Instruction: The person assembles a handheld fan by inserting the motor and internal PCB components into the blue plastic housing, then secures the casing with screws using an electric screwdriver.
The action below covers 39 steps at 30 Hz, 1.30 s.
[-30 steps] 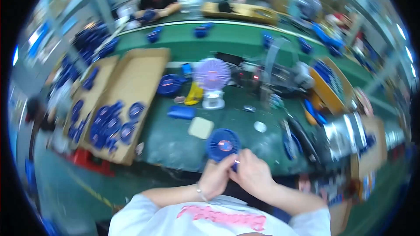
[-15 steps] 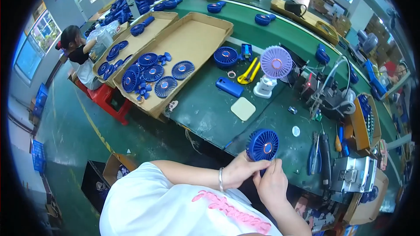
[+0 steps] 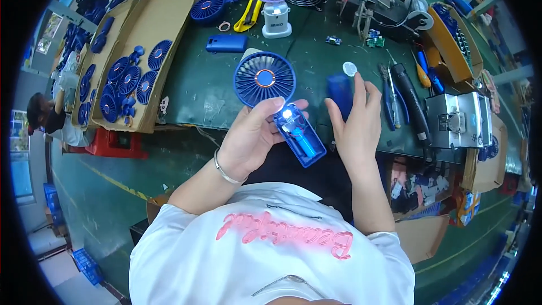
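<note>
My left hand (image 3: 248, 138) grips a blue handheld fan (image 3: 265, 79) around its neck, thumb on top. The fan's round grille with a copper-coloured ring points away from me. Its handle (image 3: 305, 142) is uncovered towards me, showing a blue cylindrical battery, wires and a bright white light inside. To its right, my right hand (image 3: 360, 133) is held with thumb and fingers apart. A blurred blue handle cover (image 3: 340, 93) is just beyond the right thumb, by the bench surface; contact with the fingers cannot be made out.
Past the fan stand a white-and-purple fan (image 3: 276, 20), a yellow cutter (image 3: 248, 16) and a blue cover (image 3: 226, 44). Pliers (image 3: 393, 99), a black electric screwdriver (image 3: 411, 101) and a metal fixture (image 3: 458, 120) lie right. A cardboard tray (image 3: 152, 28) of blue fan parts sits left.
Both hands have come apart, and the fan has moved up and left in my left hand. Its handle now shows uncovered with a light on inside. The blue cover appears beside my right hand.
</note>
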Each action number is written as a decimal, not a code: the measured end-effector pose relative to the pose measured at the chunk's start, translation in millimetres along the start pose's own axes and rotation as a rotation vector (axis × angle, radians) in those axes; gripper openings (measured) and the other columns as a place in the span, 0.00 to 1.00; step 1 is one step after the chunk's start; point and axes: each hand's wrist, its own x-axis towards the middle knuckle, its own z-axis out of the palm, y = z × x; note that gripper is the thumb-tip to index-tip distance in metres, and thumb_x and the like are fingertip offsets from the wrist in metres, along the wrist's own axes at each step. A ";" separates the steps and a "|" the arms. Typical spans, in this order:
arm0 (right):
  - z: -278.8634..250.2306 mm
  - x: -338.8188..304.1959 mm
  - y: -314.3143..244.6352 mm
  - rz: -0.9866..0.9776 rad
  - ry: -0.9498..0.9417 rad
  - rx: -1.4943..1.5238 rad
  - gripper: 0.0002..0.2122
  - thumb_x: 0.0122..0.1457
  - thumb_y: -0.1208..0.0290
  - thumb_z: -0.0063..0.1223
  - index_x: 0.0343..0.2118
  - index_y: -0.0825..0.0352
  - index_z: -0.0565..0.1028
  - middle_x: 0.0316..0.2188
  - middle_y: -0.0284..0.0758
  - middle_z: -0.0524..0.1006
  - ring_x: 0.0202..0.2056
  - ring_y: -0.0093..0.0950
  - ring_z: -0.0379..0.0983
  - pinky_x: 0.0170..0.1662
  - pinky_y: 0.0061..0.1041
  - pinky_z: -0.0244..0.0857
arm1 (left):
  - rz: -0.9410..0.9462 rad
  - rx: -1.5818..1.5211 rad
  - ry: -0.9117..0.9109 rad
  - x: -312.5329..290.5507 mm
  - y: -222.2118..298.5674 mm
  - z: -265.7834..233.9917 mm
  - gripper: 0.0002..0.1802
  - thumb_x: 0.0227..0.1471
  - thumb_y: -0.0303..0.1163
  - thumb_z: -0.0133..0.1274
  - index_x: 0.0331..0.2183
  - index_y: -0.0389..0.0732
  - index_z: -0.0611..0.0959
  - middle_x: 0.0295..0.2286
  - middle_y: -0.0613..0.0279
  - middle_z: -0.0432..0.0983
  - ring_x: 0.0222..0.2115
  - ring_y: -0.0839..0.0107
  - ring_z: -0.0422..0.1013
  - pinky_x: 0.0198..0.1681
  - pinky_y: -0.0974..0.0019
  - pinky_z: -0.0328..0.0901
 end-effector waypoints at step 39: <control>12.1 -2.2 8.0 -0.054 0.155 0.420 0.08 0.53 0.78 0.55 0.37 0.70 0.76 0.37 0.41 0.75 0.41 0.37 0.70 0.46 0.31 0.64 | 0.344 0.302 -0.053 7.6 -27.4 10.4 0.22 0.61 0.41 0.40 0.46 0.30 0.68 0.25 0.53 0.73 0.20 0.73 0.71 0.24 0.68 0.71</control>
